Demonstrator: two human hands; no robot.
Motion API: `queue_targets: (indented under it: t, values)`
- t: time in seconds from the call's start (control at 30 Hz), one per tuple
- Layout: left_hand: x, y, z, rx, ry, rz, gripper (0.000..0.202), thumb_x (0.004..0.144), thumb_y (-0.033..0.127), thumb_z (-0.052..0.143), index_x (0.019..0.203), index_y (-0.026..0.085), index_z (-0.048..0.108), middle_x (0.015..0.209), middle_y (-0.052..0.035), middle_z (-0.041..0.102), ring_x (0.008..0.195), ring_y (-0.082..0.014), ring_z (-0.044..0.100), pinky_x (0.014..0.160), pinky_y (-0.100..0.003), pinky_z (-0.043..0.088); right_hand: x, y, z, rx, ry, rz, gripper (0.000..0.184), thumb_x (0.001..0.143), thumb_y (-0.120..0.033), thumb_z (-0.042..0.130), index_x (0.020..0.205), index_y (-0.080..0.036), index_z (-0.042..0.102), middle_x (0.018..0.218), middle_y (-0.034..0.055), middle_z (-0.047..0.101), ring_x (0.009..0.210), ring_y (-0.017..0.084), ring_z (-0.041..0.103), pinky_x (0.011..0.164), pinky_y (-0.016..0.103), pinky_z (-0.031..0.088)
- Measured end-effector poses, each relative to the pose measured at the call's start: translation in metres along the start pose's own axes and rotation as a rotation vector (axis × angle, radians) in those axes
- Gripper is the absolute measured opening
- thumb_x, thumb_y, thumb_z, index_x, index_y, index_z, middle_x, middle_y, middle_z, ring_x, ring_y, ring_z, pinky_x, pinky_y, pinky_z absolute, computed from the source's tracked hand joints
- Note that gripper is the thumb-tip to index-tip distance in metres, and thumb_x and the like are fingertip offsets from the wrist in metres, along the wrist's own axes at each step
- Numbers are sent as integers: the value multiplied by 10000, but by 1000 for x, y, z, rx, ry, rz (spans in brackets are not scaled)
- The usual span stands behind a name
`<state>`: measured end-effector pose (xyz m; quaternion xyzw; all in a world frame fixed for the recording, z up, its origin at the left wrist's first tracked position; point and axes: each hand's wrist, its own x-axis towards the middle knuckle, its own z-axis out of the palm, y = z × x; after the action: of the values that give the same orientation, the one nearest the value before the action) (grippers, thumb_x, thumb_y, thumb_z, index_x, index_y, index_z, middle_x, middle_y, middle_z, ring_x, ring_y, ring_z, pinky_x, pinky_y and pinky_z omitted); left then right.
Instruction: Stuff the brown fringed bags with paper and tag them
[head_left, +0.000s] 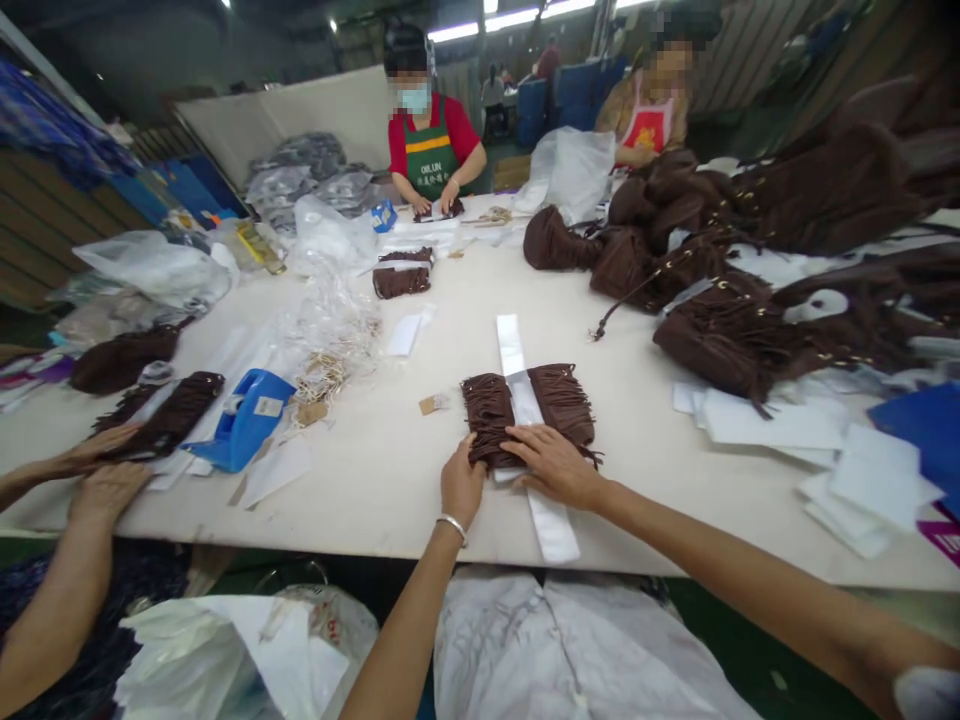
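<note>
A dark brown fringed bag lies flat on the table in front of me. A white strip runs under it and sticks out towards me; another white length crosses its middle and reaches past the far edge. My left hand grips the bag's near left corner, its fingers closed at the fringe. Flat on the near side of the bag rests my right hand, fingers stretched out over the fringe and the strip's near end.
Brown bags are heaped at the right, beside white sheets. A blue plastic holder, string tags and clear plastic lie left. A co-worker's hands handle another bag there. Two people work across the table.
</note>
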<state>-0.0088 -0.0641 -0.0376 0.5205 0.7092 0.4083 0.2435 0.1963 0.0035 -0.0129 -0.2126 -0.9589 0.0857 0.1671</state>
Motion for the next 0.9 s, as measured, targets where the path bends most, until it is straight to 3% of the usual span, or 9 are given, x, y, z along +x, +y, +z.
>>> queue_targets:
  t: [0.13,0.23,0.5,0.7,0.9]
  values:
    - [-2,-1,12,34,64,-71,400,788,148,518,1163,256,606,981,-11,721,836,-178,661,787,-293,499,1,8,5,33,20,37,571,892,-481,572,1364,-178,470,1430,164,451,1302,286,404,1061,479,326]
    - [-2,-1,16,43,100,-128,340,764,157,530,1072,253,639,908,-2,726,791,-180,656,729,-277,483,-1,5,0,59,25,69,518,892,-450,582,1330,-185,497,1405,152,474,1282,272,412,1050,455,327]
    - [-5,0,16,15,97,-138,355,754,192,549,1095,263,618,1015,-7,707,916,-198,639,838,-312,458,0,-1,3,40,68,134,477,849,-397,652,1262,-195,525,1369,116,508,1245,262,423,1045,430,307]
    - [-1,-5,13,-51,36,-74,350,737,222,564,1084,253,601,1035,-7,688,949,-203,625,881,-330,458,-3,6,10,31,119,73,474,846,-421,648,1249,-205,524,1349,105,523,1229,251,431,1027,423,314]
    - [-1,-6,13,-115,21,-79,373,699,214,578,1070,227,613,968,-1,693,871,-181,629,824,-304,492,-7,5,12,60,163,99,473,810,-368,679,1225,-195,533,1320,112,536,1216,256,431,1009,428,316]
